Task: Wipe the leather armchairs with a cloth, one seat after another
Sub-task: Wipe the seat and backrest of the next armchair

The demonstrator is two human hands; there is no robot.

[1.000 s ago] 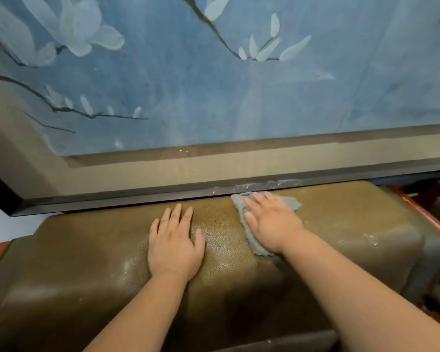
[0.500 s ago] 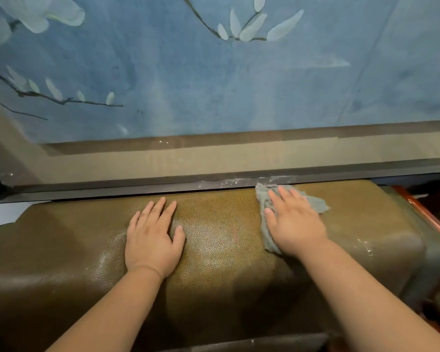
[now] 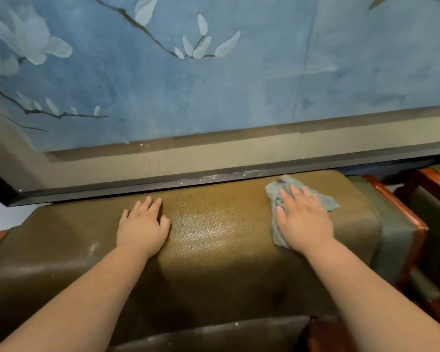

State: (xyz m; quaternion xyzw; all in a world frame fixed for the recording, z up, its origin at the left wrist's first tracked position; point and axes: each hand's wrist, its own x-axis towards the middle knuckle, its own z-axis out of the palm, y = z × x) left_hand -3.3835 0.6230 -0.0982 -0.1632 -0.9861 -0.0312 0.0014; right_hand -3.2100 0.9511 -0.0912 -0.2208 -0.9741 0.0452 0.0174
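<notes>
An olive-green leather armchair backrest (image 3: 214, 240) fills the middle of the head view, its top rounded and grainy. My right hand (image 3: 302, 219) lies flat on a grey cloth (image 3: 280, 191) and presses it onto the right part of the backrest top, fingers straight and pointing toward the wall. The cloth sticks out past the fingers and to the right. My left hand (image 3: 142, 227) rests flat on the bare leather near the middle, fingers together. White dusty streaks (image 3: 93, 247) show on the left part of the leather.
A large framed blue painting with white blossoms (image 3: 214, 85) stands right behind the backrest; its dark frame edge (image 3: 163, 184) almost touches the leather. A reddish wooden armrest (image 3: 401, 212) bounds the chair on the right, with another green chair (image 3: 432, 214) beyond it.
My right hand has slid the cloth to the right along the top of the backrest. The left hand stays resting on the leather.
</notes>
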